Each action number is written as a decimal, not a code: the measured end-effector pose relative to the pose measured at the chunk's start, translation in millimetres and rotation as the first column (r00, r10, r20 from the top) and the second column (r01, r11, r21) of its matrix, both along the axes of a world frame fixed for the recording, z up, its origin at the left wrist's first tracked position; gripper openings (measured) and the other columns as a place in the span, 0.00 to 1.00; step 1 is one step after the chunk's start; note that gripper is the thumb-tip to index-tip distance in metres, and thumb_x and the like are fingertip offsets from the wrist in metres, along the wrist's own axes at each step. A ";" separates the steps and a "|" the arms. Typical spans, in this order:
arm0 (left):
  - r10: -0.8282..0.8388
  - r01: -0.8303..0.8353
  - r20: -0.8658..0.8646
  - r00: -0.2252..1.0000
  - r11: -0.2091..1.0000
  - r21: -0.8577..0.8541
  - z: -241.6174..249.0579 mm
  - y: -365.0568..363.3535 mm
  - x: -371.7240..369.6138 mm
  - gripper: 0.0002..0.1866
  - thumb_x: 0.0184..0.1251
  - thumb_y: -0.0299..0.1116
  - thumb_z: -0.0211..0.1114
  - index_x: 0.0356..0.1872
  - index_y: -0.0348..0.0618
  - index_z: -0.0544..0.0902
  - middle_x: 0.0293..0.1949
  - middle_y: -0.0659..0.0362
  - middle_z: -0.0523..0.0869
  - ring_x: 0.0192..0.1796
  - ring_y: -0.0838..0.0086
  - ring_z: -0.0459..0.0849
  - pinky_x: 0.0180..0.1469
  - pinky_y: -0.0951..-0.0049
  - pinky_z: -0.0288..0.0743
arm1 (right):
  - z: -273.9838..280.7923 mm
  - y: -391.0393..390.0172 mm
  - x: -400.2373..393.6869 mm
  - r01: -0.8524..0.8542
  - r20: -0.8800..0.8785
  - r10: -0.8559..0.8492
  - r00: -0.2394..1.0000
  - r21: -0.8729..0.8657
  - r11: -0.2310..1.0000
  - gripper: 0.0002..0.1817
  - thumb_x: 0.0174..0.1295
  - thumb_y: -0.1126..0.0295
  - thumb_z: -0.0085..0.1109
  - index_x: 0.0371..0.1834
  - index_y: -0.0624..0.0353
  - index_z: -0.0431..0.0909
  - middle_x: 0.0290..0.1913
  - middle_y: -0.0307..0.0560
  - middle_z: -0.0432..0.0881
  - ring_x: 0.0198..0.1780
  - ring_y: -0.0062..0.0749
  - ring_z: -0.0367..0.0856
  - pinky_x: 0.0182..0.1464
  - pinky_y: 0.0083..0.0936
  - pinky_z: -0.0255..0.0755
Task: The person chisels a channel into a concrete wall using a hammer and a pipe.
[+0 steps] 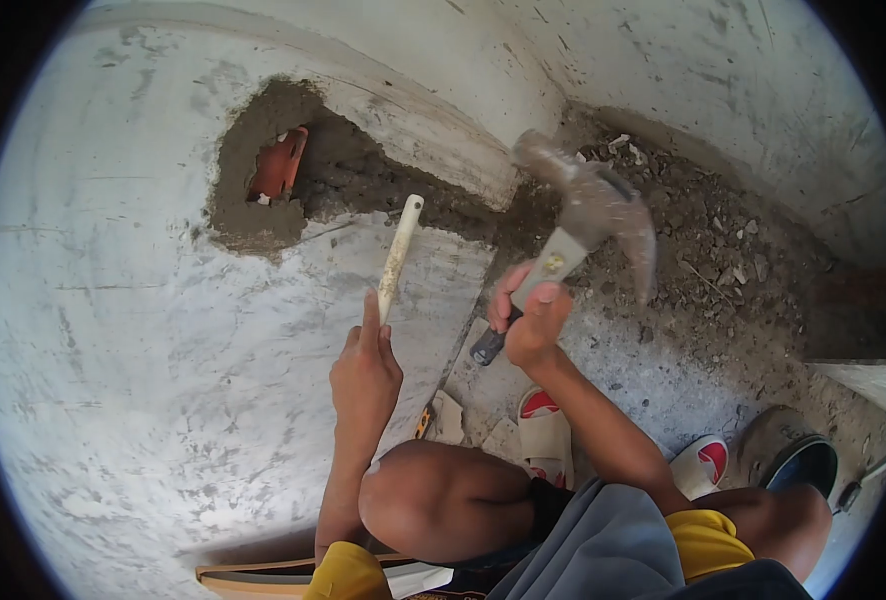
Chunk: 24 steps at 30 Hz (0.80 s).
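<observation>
A claw hammer (581,215) is in my right hand (535,318), its fingers wrapped round the grip. The hammer's head is raised and smeared by motion; its black grip end sticks out below the hand. My left hand (366,365) is closed on a pale, stained handle (399,255) with a small hole at its tip, the index finger laid along it. The handle's other end is hidden by the hand. Beyond the tip, an orange-red electrical box (279,166) sits in a recess in the white wall (143,330), ringed by grey mortar.
A rough channel (403,190) runs from the recess toward the wall's corner. Rubble and dirt (703,230) lie on the floor along the wall. A dark round container (801,465) stands near my right knee. Beside my left knee lies a flat, brown-edged object (263,578).
</observation>
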<state>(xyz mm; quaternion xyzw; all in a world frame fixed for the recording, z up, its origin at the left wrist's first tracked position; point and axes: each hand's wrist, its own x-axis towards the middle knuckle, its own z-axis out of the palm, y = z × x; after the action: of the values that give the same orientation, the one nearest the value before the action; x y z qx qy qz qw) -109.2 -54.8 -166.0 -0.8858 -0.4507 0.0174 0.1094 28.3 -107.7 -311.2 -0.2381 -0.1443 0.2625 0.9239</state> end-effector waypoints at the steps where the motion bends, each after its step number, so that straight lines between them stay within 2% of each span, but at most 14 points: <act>1: 0.024 -0.022 0.040 0.999 0.999 -0.032 1.6 -0.6 2.5 0.26 0.77 0.31 0.54 0.75 0.49 0.66 0.31 0.44 0.83 0.31 0.47 0.82 0.33 0.51 0.73 | -5.9 4.8 -5.4 0.004 -0.009 -0.004 1.000 -0.001 1.000 0.30 0.75 0.40 0.40 0.36 0.59 0.71 0.19 0.39 0.71 0.18 0.23 0.70 0.20 0.24 0.66; 3: 0.018 -0.017 0.029 0.999 0.999 -0.028 2.0 0.3 0.3 0.26 0.77 0.31 0.54 0.75 0.50 0.66 0.31 0.43 0.83 0.31 0.45 0.82 0.32 0.52 0.72 | -27.1 19.2 -16.7 -0.139 0.245 0.237 0.940 -0.361 0.922 0.34 0.77 0.39 0.36 0.32 0.65 0.70 0.18 0.44 0.69 0.21 0.25 0.70 0.24 0.27 0.64; 4: 0.015 -0.014 0.031 0.999 1.000 -0.019 0.9 2.2 -1.1 0.26 0.77 0.30 0.53 0.75 0.50 0.67 0.31 0.42 0.83 0.31 0.44 0.82 0.32 0.52 0.72 | -32.6 22.9 -11.6 -0.124 0.248 0.223 0.943 -0.358 0.925 0.34 0.77 0.39 0.36 0.32 0.65 0.70 0.18 0.44 0.69 0.21 0.25 0.70 0.24 0.27 0.64; 6: -0.007 0.008 0.030 1.000 1.000 -0.013 -2.1 8.0 -9.6 0.27 0.77 0.30 0.54 0.75 0.51 0.66 0.31 0.44 0.84 0.30 0.46 0.82 0.32 0.52 0.73 | -38.2 29.7 5.4 -0.206 0.195 0.367 0.909 -0.556 0.805 0.34 0.76 0.40 0.39 0.32 0.66 0.70 0.19 0.45 0.69 0.23 0.26 0.70 0.27 0.29 0.65; 9: 0.004 -0.004 0.038 0.999 1.000 -0.018 -5.8 18.3 -12.9 0.29 0.76 0.30 0.55 0.76 0.52 0.64 0.33 0.47 0.84 0.30 0.49 0.83 0.31 0.52 0.74 | -38.9 14.0 18.1 -0.218 0.126 0.319 0.939 -0.499 0.839 0.31 0.76 0.39 0.38 0.31 0.57 0.70 0.20 0.39 0.73 0.18 0.23 0.71 0.20 0.23 0.66; 10: 0.029 -0.027 0.042 0.999 0.999 -0.036 -6.1 15.2 -14.5 0.29 0.76 0.30 0.55 0.76 0.53 0.64 0.33 0.47 0.85 0.30 0.49 0.83 0.31 0.52 0.74 | -26.6 6.1 21.9 -0.232 0.121 0.332 0.935 -0.498 0.835 0.31 0.76 0.39 0.38 0.31 0.57 0.70 0.20 0.39 0.73 0.18 0.23 0.71 0.20 0.23 0.66; 12: 0.036 -0.034 0.037 0.999 0.999 -0.031 -7.2 14.7 -14.5 0.29 0.76 0.29 0.55 0.76 0.53 0.64 0.33 0.47 0.84 0.29 0.49 0.83 0.31 0.53 0.74 | -5.0 -5.7 25.9 -0.236 0.013 0.243 0.970 -0.193 0.952 0.31 0.76 0.39 0.38 0.31 0.58 0.70 0.21 0.40 0.73 0.19 0.25 0.73 0.21 0.27 0.67; 13: 0.023 -0.022 0.041 0.999 0.999 -0.023 -7.5 15.2 -14.4 0.29 0.76 0.29 0.55 0.76 0.53 0.64 0.32 0.48 0.84 0.29 0.50 0.83 0.30 0.53 0.74 | -2.8 -3.4 18.7 -0.246 0.011 0.252 0.968 -0.189 0.951 0.31 0.76 0.39 0.38 0.31 0.58 0.70 0.21 0.40 0.73 0.19 0.25 0.73 0.21 0.27 0.67; 15: 0.030 -0.028 0.065 0.997 0.999 -0.031 -8.0 14.7 -16.0 0.28 0.77 0.30 0.54 0.76 0.53 0.65 0.31 0.45 0.84 0.29 0.48 0.82 0.30 0.53 0.72 | 3.5 2.7 4.5 -0.089 -0.061 0.087 0.994 -0.039 0.995 0.31 0.76 0.40 0.39 0.30 0.58 0.70 0.22 0.40 0.73 0.19 0.25 0.73 0.22 0.28 0.67; 16: 0.029 -0.025 0.090 0.995 0.999 -0.048 -8.0 15.1 -17.0 0.27 0.78 0.30 0.53 0.76 0.53 0.65 0.30 0.43 0.83 0.28 0.45 0.81 0.30 0.53 0.71 | -4.2 13.2 0.2 -0.090 -0.057 0.088 0.995 -0.034 0.995 0.31 0.76 0.40 0.39 0.30 0.58 0.70 0.22 0.40 0.73 0.19 0.25 0.73 0.22 0.28 0.67; 17: 0.023 -0.019 0.097 0.995 0.999 -0.045 -9.8 19.8 -21.3 0.27 0.78 0.30 0.53 0.76 0.53 0.65 0.30 0.43 0.83 0.28 0.45 0.81 0.30 0.53 0.71 | -19.9 28.2 -4.3 -0.125 0.207 0.199 0.958 -0.323 0.938 0.31 0.76 0.41 0.39 0.29 0.59 0.71 0.20 0.40 0.72 0.19 0.24 0.71 0.22 0.27 0.66; 18: 0.001 0.001 0.081 0.997 1.000 -0.020 -15.8 28.2 -27.4 0.28 0.77 0.30 0.53 0.76 0.53 0.64 0.30 0.44 0.84 0.28 0.47 0.82 0.30 0.53 0.71 | -32.4 36.3 -3.7 -0.058 0.410 0.359 0.838 -0.588 0.807 0.31 0.77 0.42 0.39 0.29 0.60 0.72 0.19 0.39 0.72 0.19 0.24 0.70 0.22 0.27 0.65; 22: -0.026 0.027 0.060 0.998 1.000 -0.003 -33.4 42.3 -41.2 0.30 0.77 0.29 0.54 0.78 0.55 0.62 0.31 0.46 0.84 0.29 0.49 0.82 0.30 0.53 0.72 | -43.7 29.5 18.6 -0.038 0.310 0.272 0.911 -0.594 0.804 0.31 0.76 0.41 0.40 0.27 0.57 0.71 0.18 0.37 0.71 0.17 0.21 0.69 0.19 0.22 0.63; 24: -0.014 0.013 0.045 0.999 1.000 0.016 -39.2 39.9 -41.7 0.30 0.76 0.30 0.55 0.78 0.56 0.62 0.33 0.48 0.84 0.27 0.50 0.83 0.28 0.54 0.73 | -26.2 5.7 21.5 -0.134 0.120 0.190 0.974 -0.372 0.919 0.31 0.76 0.41 0.39 0.27 0.58 0.71 0.17 0.37 0.71 0.17 0.21 0.69 0.19 0.22 0.62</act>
<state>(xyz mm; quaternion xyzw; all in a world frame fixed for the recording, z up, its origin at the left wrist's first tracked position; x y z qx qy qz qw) -150.9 -14.9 -205.2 -0.8880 -0.4473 -0.0069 0.1062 49.8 -102.0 -337.4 -0.4106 -0.1833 0.3413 0.8254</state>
